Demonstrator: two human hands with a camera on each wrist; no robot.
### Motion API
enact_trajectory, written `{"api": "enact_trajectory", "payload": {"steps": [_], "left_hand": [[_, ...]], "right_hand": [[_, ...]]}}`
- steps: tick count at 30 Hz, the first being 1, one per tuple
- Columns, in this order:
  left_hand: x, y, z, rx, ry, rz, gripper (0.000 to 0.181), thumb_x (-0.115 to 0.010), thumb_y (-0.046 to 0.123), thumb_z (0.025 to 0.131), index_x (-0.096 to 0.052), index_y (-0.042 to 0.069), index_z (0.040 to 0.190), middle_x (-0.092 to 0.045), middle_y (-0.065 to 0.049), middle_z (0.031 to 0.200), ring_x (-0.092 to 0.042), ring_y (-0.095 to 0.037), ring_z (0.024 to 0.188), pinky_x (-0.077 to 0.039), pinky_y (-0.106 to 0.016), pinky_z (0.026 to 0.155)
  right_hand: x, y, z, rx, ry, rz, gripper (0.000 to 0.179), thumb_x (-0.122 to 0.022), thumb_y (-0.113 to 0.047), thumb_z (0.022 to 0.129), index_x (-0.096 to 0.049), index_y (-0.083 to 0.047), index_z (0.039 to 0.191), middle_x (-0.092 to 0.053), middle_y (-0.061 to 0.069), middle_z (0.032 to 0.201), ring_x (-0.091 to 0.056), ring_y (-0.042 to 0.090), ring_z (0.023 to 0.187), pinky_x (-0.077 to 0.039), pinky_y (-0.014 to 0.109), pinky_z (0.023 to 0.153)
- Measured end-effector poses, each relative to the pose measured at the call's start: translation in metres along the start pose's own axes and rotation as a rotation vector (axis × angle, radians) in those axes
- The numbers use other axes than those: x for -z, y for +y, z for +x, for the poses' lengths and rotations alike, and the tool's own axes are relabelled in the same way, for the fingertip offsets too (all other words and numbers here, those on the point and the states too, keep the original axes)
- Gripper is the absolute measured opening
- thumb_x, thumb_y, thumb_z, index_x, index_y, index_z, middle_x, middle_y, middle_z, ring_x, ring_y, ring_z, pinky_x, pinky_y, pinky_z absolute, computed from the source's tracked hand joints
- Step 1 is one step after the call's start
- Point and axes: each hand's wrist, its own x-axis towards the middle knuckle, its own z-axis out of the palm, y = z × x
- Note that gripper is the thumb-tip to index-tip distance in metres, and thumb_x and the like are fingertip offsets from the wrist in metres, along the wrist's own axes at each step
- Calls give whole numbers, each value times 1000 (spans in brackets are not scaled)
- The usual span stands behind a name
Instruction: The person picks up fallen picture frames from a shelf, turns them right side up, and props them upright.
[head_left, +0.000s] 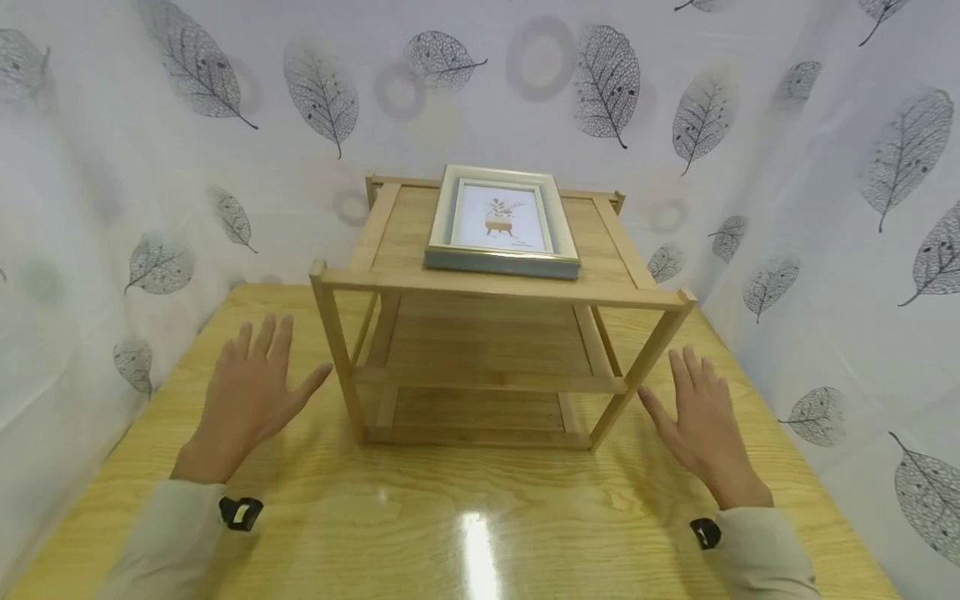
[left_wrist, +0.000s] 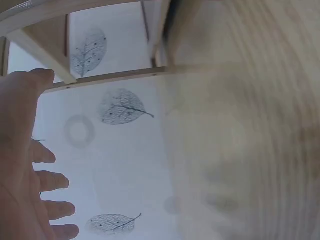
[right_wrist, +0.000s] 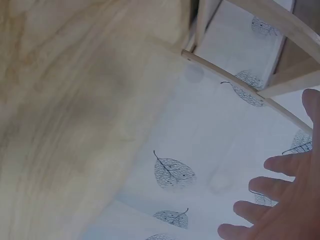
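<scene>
A wooden rack [head_left: 495, 383] with three tiers stands on the table in the head view. Lying face up on its top tier is a picture frame [head_left: 504, 265] with a pale, gold-edged border and a potted-plant print. My left hand [head_left: 251, 387] is spread beside the rack's left side, thumb toward the near left post, holding nothing. On the other side, my right hand [head_left: 701, 417] is likewise spread and holds nothing, its thumb near the right post. Both wrist views show the fingers [left_wrist: 52, 181] [right_wrist: 272, 188] extended near the rack's bars.
The rack stands on a wood-grain table [head_left: 405, 517] with a bright reflection near its front. A white curtain [head_left: 480, 100] printed with grey leaves hangs behind the table and along both sides. Each wrist carries a small black strapped device [head_left: 242, 513].
</scene>
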Motion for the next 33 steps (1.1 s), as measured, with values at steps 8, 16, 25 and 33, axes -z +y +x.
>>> {"api": "enact_trajectory", "payload": {"steps": [8, 16, 25, 33], "left_hand": [[31, -8, 21, 48, -29, -199, 83, -48, 54, 103, -26, -7, 156, -37, -38, 150, -36, -60, 132, -32, -72, 105], [74, -7, 47, 147, -25, -387, 76, -43, 54, 105, -30, 1, 157, -44, -30, 149, -37, -56, 135, -31, -72, 104], [120, 10, 88, 182, 25, -521, 69, -40, 56, 104, -43, 7, 153, -57, -27, 136, -44, -53, 130, -31, -72, 102], [158, 39, 127, 167, -34, -508, 70, -37, 63, 101, -50, 14, 150, -55, -21, 143, -43, -47, 134, -32, -70, 104]], "right_hand": [[24, -3, 14, -24, 175, 60, 69, -57, -31, 104, -31, 12, 150, -32, 39, 150, -33, 60, 134, -30, 74, 104], [65, -16, 44, -98, 297, 71, 55, -51, -26, 106, -42, 11, 145, -47, 38, 132, -53, 56, 110, -45, 70, 86], [108, -43, 82, -165, 441, 197, 44, -54, -31, 101, -68, 3, 126, -71, 27, 104, -47, -22, 64, -36, 4, 58], [134, -74, 116, -201, 415, 227, 44, -59, -38, 97, -73, -3, 121, -73, 16, 98, -52, -16, 56, -41, 10, 52]]}}
